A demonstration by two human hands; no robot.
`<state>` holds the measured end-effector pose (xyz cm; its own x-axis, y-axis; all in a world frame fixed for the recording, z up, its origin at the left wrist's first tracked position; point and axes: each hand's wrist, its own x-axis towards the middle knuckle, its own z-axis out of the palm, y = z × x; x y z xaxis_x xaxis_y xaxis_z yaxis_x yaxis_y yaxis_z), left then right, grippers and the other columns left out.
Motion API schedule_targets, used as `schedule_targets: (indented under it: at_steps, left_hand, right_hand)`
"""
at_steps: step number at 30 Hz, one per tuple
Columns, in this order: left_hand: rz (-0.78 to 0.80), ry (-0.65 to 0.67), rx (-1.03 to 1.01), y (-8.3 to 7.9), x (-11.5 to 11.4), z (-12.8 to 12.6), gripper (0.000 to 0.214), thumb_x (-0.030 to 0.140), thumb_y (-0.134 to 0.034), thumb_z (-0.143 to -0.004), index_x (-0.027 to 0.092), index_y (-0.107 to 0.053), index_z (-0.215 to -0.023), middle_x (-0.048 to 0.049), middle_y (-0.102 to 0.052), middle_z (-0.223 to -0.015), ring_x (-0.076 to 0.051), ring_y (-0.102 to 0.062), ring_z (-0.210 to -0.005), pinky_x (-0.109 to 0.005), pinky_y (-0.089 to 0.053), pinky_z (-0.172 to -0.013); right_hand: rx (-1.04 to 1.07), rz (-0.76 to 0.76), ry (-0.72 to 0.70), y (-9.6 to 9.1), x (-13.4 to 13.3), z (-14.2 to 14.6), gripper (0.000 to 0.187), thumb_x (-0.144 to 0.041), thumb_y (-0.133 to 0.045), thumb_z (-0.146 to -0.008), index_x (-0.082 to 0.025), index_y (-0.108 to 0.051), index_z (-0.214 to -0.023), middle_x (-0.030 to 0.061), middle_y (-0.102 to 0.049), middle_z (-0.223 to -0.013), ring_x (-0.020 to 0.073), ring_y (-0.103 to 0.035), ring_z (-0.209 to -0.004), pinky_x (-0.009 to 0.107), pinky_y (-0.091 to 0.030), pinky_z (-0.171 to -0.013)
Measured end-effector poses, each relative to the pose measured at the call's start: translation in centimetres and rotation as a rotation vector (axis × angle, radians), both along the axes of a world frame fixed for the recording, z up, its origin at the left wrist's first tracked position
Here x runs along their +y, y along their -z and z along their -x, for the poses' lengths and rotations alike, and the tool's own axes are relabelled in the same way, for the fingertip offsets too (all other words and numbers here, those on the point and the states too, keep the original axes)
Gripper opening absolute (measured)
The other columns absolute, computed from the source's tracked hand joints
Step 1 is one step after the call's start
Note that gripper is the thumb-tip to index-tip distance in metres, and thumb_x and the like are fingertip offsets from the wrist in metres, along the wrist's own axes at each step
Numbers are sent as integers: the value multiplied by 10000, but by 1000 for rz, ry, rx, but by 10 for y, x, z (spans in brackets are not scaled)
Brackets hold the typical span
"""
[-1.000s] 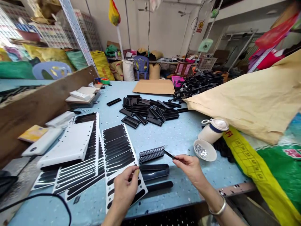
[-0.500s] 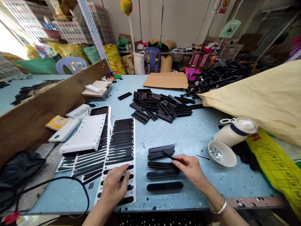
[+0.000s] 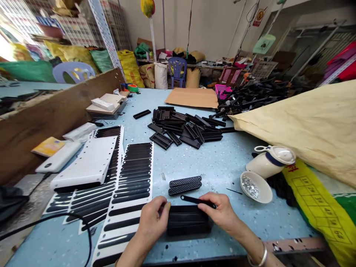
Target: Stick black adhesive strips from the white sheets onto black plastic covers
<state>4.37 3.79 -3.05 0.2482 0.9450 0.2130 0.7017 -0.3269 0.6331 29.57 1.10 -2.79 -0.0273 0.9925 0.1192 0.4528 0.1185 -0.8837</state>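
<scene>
My left hand (image 3: pixel 152 222) grips the left end of a group of black plastic strips (image 3: pixel 187 220) pushed together side by side near the table's front edge. My right hand (image 3: pixel 221 213) presses on their right end and pinches a thin black tool (image 3: pixel 194 200) that lies across the top. Two perforated black strips (image 3: pixel 185 185) lie just beyond. To the left is a white sheet of black oblong stickers (image 3: pixel 130 185), partly peeled, its lower end beside my left hand.
More sticker sheets (image 3: pixel 91 174) and a white power bank (image 3: pixel 58 162) lie to the left. A heap of black strips (image 3: pixel 183 128) sits mid-table. A small bowl of shiny bits (image 3: pixel 254 187) and a tipped white jar (image 3: pixel 271 161) are at the right, by a tan sack (image 3: pixel 306 122).
My left hand left the sticker sheet and moved right to the strips. The three separate strips are now pushed together between both hands. My right hand dropped lower with the tool.
</scene>
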Motion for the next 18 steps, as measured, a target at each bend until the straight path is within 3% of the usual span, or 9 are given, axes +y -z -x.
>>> schedule_targets:
  at_steps: [4,7,12,18]
  left_hand:
    - [26,-79,-83,7,16,-1,218,296,-596,-795,178,-698,-949,-5,-695,-621,-181,-647,-518,-281,-517,-540]
    - [46,-45,-116,7,28,-8,226,244,-594,-761,191,-715,-945,-23,-744,-692,-205,-693,-595,-314,-553,-609]
    - [77,18,-154,4,29,-9,183,209,-596,-749,225,-732,-870,-19,-775,-778,-206,-723,-699,-312,-571,-682]
    - [128,-6,-230,4,21,-2,238,202,-623,-742,209,-742,-948,-18,-782,-790,-190,-732,-698,-304,-599,-698]
  right_hand:
    - [-46,-126,127,-2,22,-8,141,-288,-661,-837,-194,-762,-863,56,-764,-788,194,-703,-693,298,-552,-638]
    - [-82,-148,142,0,37,-10,140,-296,-655,-836,-195,-752,-827,53,-745,-741,191,-684,-650,297,-538,-601]
    - [-172,-161,6,-1,26,-17,120,-273,-656,-839,-203,-737,-785,39,-702,-697,190,-663,-643,308,-522,-604]
    - [-205,-209,-95,-8,13,-22,113,-251,-669,-864,-223,-762,-922,57,-754,-813,209,-708,-730,320,-575,-674]
